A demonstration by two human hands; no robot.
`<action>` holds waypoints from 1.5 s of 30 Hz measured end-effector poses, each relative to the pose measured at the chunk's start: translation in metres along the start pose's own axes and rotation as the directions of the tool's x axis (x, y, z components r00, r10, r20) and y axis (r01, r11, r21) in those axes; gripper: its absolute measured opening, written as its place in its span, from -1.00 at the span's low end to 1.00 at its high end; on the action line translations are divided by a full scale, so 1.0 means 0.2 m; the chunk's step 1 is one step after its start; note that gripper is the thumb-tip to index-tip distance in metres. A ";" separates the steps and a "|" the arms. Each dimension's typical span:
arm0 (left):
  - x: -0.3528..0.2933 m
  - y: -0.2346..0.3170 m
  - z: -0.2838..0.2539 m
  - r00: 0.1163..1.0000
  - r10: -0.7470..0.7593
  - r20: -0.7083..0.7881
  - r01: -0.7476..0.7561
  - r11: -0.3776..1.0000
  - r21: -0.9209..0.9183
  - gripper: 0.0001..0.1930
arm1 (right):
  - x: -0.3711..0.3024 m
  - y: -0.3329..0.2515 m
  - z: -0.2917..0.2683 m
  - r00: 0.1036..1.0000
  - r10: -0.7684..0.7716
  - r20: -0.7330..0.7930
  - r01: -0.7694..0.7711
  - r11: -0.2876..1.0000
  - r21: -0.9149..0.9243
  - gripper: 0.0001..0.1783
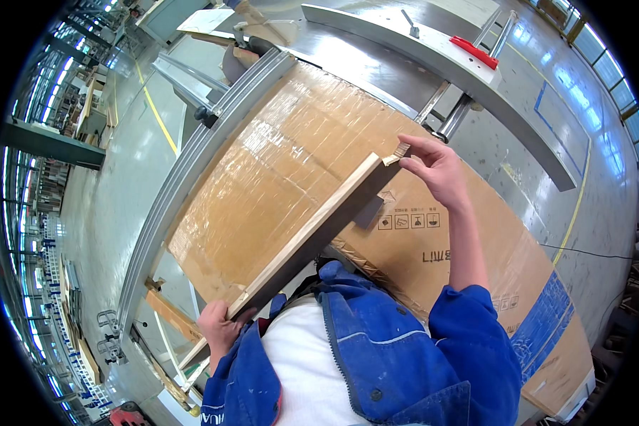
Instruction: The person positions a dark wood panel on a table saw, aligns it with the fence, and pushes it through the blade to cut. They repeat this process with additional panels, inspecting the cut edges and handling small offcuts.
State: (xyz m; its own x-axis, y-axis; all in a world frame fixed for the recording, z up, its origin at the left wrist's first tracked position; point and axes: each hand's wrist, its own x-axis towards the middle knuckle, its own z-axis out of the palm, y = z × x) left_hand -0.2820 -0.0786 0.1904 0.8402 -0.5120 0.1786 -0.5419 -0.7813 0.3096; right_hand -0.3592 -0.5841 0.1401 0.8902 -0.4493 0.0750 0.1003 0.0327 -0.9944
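So the board [315, 236] sits mid-frame, slanting to the lower left, its near end gripped by the left hand [221, 328]. A small pale piece [396, 155] is pinched by the right hand [437, 172] at the far end. Probably best braced firmly, pinched lightly.

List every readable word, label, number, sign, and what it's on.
Brown cardboard at right: large dark lettering, not transcribed; four black square icons; small print and farther icons too blurred.
Blue cloth jacket: partly visible white letters, not transcribed.
Long dark wood-edged board: none visible.
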 end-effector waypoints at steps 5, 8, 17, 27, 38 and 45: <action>-0.05 -0.09 0.05 0.983 0.155 -0.094 -0.143 0.982 0.120 -0.56 | -0.03 0.06 0.12 0.990 -0.059 -0.126 0.077 0.987 0.142 -0.45; -0.09 -0.12 0.08 0.975 0.180 -0.129 -0.166 0.980 0.108 -0.60 | -0.04 0.08 0.17 0.988 -0.092 -0.122 0.109 0.984 0.142 -0.50; -0.23 -0.15 0.14 0.986 0.140 -0.093 -0.148 0.986 -0.080 -0.54 | -0.06 0.14 0.25 0.944 -0.123 -0.305 0.165 0.980 0.115 -0.66; -0.31 -0.10 0.18 0.990 0.141 -0.007 -0.141 0.985 -0.102 -0.54 | -0.08 0.23 0.27 0.917 -0.124 -0.378 0.234 0.936 0.261 -0.67; -0.30 -0.05 0.20 0.988 0.149 -0.032 -0.151 0.986 -0.069 -0.50 | -0.08 0.21 0.27 0.950 -0.103 -0.294 0.195 0.932 0.305 -0.59; -0.33 -0.06 0.20 0.992 0.123 -0.023 -0.125 0.990 -0.072 -0.58 | -0.07 0.21 0.26 0.954 -0.131 -0.269 0.212 0.929 0.303 -0.61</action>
State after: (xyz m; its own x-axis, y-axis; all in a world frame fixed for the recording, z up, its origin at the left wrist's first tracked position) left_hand -0.3327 -0.0492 0.1384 0.7673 -0.5961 0.2367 -0.6396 -0.6839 0.3511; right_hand -0.3447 -0.5293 0.1010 0.7172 -0.6729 0.1815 0.4170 0.2057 -0.8853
